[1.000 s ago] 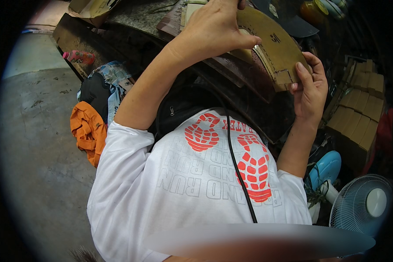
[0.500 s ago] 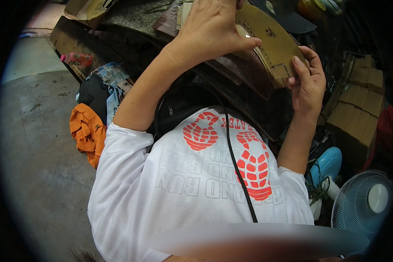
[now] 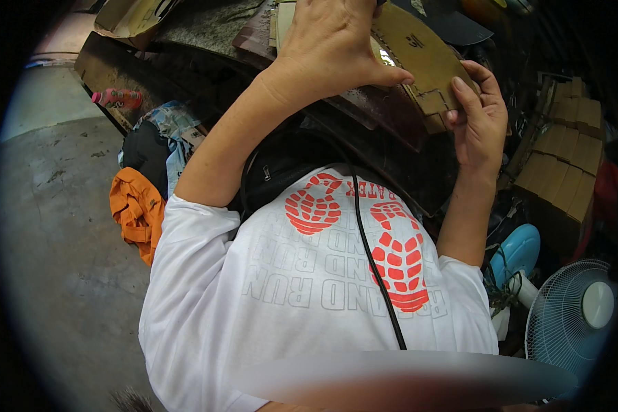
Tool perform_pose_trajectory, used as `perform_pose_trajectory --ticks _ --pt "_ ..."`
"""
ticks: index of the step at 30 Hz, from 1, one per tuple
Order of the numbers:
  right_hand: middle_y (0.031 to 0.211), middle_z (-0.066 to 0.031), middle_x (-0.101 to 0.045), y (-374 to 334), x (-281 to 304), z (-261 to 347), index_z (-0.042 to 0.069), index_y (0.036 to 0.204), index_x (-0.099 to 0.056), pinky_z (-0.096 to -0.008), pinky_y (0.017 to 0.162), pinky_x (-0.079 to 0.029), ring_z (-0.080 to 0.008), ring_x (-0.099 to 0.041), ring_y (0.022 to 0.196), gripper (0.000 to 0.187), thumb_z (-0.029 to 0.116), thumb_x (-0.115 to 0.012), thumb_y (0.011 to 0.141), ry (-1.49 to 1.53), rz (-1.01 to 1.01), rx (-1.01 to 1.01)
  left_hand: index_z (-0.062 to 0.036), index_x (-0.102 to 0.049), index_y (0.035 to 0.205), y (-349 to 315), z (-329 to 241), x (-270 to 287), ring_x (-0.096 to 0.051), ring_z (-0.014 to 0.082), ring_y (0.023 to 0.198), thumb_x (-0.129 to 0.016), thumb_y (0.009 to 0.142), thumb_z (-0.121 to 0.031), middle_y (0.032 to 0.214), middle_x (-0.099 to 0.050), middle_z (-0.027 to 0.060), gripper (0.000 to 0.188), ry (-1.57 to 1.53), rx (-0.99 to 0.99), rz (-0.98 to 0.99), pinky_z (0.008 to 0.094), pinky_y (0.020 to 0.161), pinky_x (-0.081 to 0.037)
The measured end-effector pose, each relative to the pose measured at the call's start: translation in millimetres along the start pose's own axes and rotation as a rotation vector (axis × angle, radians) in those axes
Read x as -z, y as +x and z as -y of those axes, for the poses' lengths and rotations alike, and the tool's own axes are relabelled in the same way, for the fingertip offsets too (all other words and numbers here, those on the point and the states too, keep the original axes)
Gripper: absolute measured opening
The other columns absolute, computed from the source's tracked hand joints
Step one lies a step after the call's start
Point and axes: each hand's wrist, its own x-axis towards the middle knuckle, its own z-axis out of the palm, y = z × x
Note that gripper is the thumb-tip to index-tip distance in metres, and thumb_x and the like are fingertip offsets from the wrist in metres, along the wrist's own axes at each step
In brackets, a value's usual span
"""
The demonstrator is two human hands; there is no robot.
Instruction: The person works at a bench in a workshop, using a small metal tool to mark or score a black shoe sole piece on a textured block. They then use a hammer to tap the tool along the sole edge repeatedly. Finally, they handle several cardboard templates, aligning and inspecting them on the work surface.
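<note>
A tan, curved cardboard template [image 3: 419, 51] with dark line marks along its edge slants across the top of the view. My right hand [image 3: 481, 113] pinches its lower right end between thumb and fingers. Over its left part lies my left hand [image 3: 333, 51], back upward, thumb stretched along the inner edge. The other left fingers curl out of sight at the top border, where a bit of something dark shows beside them. Beneath the template, pale layers and a dark brown board [image 3: 391, 123] are partly visible.
Stacked brown cardboard pieces [image 3: 556, 172] stand at right, above a blue round object [image 3: 515, 254] and a white fan [image 3: 570, 316]. On the left are a pink bottle [image 3: 117, 98], an orange cloth [image 3: 136, 209] and an open carton [image 3: 127, 31]. A black cable [image 3: 374, 261] hangs over my shirt.
The template and my right hand have shifted slightly up and left in the view. My left hand keeps nearly the same place and pose.
</note>
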Motion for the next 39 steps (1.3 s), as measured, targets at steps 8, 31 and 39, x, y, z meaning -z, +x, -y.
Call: perform_pose_trajectory --ticks 8,31,39 --pt "0.094 -0.0062 -0.068 1 2 -2 0.003 0.117 -0.060 -0.0166 0.049 -0.048 -0.0056 -0.061 0.064 0.028 0.006 -0.070 0.091 -0.053 -0.011 0.013 0.0006 -0.040 0.121 -2 2 -1 -0.048 0.0365 0.104 -0.090 0.063 -0.040 0.108 -0.047 0.0178 0.086 0.006 0.026 0.017 0.0458 0.093 -0.039" --pt "0.109 -0.0059 -0.063 -18 42 -13 0.001 0.120 -0.062 -0.0261 0.086 -0.049 -0.0139 -0.060 0.096 0.034 0.009 -0.072 0.089 -1.036 -0.051 0.236 0.0023 -0.048 0.110 -18 66 27 -0.059 0.0369 0.107 -0.074 0.082 -0.040 0.106 -0.064 0.0208 0.058 0.249 0.680 0.079 0.0473 0.088 -0.052" --pt "0.099 -0.0007 -0.065 -13 25 30 0.004 0.124 -0.055 -0.0162 0.052 -0.038 -0.0018 -0.055 0.070 0.032 0.011 -0.066 0.095 -0.480 -0.319 0.051 0.0017 -0.049 0.109 -18 77 25 -0.057 0.0386 0.109 -0.075 0.082 -0.034 0.108 -0.064 0.0215 0.052 0.086 0.711 0.085 0.0478 0.093 -0.049"
